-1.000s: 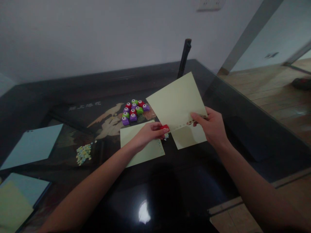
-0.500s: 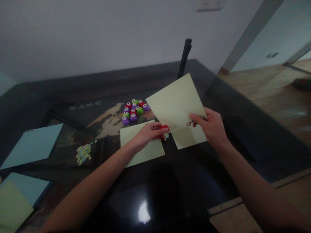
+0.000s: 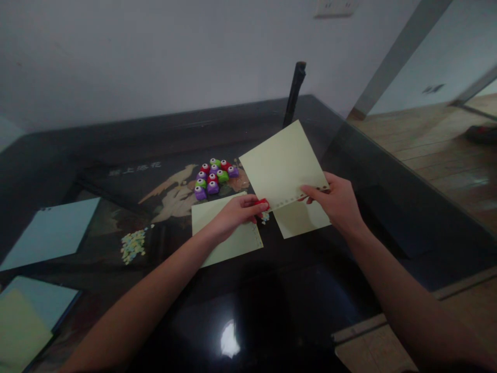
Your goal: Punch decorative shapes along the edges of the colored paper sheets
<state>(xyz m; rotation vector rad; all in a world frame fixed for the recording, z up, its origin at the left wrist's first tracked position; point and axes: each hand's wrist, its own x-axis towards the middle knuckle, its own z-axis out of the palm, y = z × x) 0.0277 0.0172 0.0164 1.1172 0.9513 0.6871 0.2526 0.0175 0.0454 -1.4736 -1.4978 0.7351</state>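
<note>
A small red punch is pinched in my left hand, at the lower left corner of a tilted pale yellow sheet. My right hand grips that sheet by its lower right edge, where a row of small punched holes runs. Beneath my left hand lies a second yellow sheet with holes along its right edge. A third yellow sheet rests partly hidden under the held one. Small paper bits lie just below the red punch.
Several red, green and purple punches stand grouped behind my left hand. A pile of paper bits lies left of centre. Blue sheets and a yellow sheet are at the far left. A dark post rises at the back.
The held sheet has shifted slightly to the right along its left edge, and its upper corner sits a little lower. Both hands keep their holds.
</note>
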